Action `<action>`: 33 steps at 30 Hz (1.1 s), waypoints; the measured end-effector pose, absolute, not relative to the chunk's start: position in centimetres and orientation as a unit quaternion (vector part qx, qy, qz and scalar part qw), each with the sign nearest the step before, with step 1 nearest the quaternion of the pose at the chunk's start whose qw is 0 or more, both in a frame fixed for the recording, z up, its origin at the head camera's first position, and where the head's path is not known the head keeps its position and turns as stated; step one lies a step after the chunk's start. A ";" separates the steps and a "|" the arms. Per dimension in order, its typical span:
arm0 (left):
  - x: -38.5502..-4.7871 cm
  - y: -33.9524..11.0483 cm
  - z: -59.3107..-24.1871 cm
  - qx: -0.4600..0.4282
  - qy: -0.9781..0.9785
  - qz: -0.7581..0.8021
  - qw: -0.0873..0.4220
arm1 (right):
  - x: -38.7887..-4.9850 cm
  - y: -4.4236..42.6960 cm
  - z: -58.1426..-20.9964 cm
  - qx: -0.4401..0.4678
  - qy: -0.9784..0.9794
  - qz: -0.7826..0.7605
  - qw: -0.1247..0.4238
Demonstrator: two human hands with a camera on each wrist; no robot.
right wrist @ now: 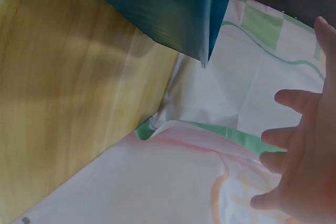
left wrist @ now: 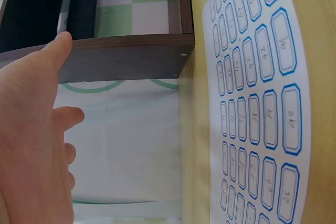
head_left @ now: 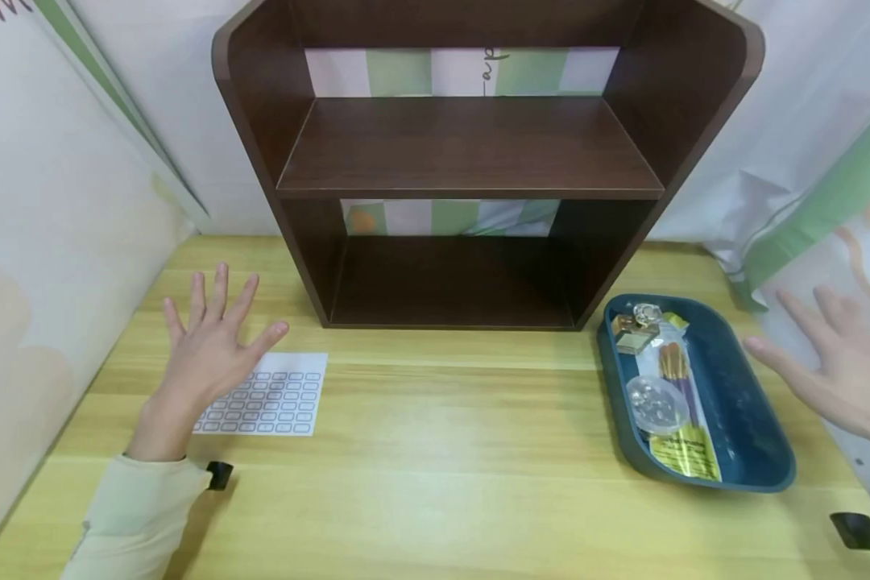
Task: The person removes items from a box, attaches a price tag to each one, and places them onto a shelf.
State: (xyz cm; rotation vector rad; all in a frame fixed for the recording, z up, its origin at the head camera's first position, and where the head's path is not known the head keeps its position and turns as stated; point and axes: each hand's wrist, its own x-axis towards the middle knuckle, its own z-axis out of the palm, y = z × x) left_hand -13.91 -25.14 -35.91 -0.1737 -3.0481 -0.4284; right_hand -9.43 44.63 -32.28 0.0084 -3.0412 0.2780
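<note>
My left hand [head_left: 206,350] hovers with fingers spread over a white sheet of blue-bordered labels [head_left: 290,399], covering part of it. Handwritten marks fill the labels [left wrist: 254,111] in the left wrist view. On the far right, my right hand [head_left: 844,366] is spread in the air beside a dark blue plastic bin [head_left: 747,419], apart from it. Inside the bin lie a small perfume bottle [head_left: 633,332], a packet of brushes [head_left: 674,366] and a round clear container [head_left: 656,404] with small pieces in it. Neither hand holds anything.
A dark brown wooden shelf unit [head_left: 471,149] stands at the back of the wooden table [head_left: 449,451]. Printed white and green cloth [head_left: 58,201] hangs around the table's left, back and right sides. Black wrist straps [head_left: 220,475] show near both wrists.
</note>
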 end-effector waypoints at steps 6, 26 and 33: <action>-13.7 -25.1 -35.6 -0.067 -0.979 -0.189 0.044 | -9.4 45.6 -32.9 0.026 -0.983 0.175 0.045; -13.5 -23.2 -36.2 -0.049 -0.835 -0.543 0.080 | -8.8 47.7 -34.9 0.061 -0.920 0.381 0.063; -13.4 -22.6 -36.4 -0.038 -0.755 -0.653 0.049 | -9.0 48.9 -35.8 0.083 -0.859 0.505 0.014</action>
